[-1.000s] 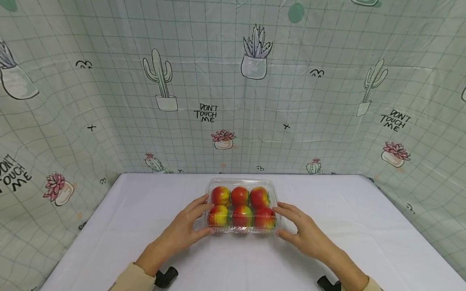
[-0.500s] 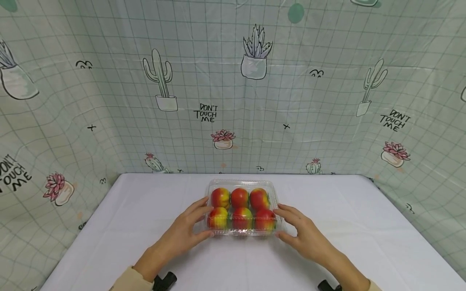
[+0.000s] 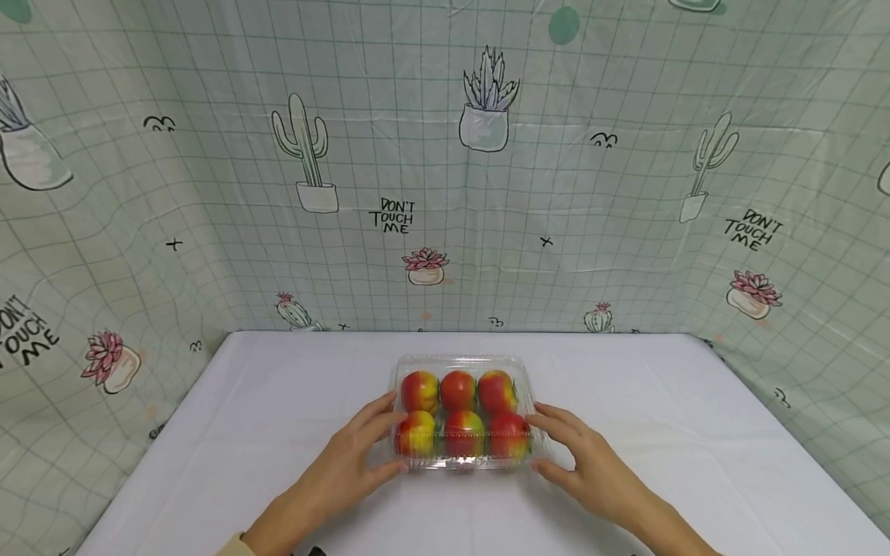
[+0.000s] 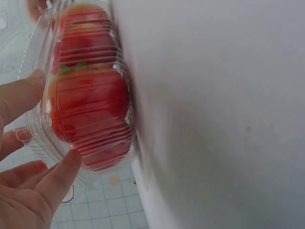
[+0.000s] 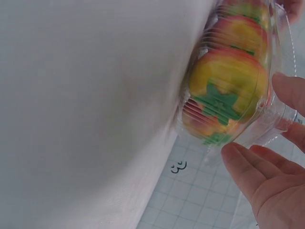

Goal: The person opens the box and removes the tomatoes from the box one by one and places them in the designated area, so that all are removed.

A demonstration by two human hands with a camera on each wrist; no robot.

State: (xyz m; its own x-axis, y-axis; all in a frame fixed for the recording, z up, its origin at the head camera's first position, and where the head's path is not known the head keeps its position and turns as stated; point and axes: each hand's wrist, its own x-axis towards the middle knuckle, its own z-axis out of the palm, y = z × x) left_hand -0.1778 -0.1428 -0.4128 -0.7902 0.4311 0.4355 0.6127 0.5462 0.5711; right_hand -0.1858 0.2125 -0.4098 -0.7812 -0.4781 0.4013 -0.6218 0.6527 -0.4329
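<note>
A clear plastic clamshell box (image 3: 460, 463), its lid down, sits on the white table. Inside it are several round red-and-yellow fruits (image 3: 458, 391) in two rows; green leafy tops show on some fruits (image 5: 224, 81) in the right wrist view. My left hand (image 3: 351, 463) holds the box's left side, thumb at the near corner and fingers along the side and rim. On the opposite side my right hand (image 3: 601, 471) holds it the same way. Both wrist views show thumb and fingertips at the box's edge. The underside of the box is hidden.
White cloth covers the table (image 3: 278, 401). Behind and beside it hangs a pale green checked curtain (image 3: 431, 185) printed with cacti and lettering. Black bits of the wrist gear show at the bottom edge.
Both hands have drawn the box of fruits toward me across the table, with most of the motion in the last half second. Their hold on its sides looks the same.
</note>
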